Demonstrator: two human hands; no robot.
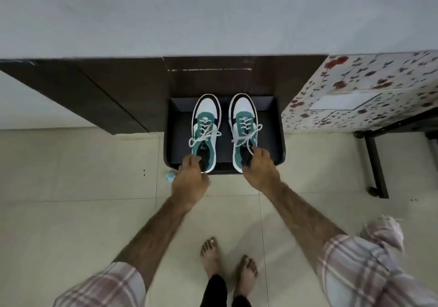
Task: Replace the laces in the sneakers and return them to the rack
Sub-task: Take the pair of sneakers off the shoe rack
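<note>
Our left hand [189, 178] grips the heel of the left green-and-white laced sneaker [205, 126], and our right hand [259, 169] grips the heel of its mate [244, 126]. Both sneakers point toward the wall over the dark low rack shelf [272, 136], white laces [202, 136] tied.

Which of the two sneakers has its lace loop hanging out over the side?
The left sneaker, held by the left hand: its loop hangs over the outer edge. The right sneaker's bow stays on top.
</note>
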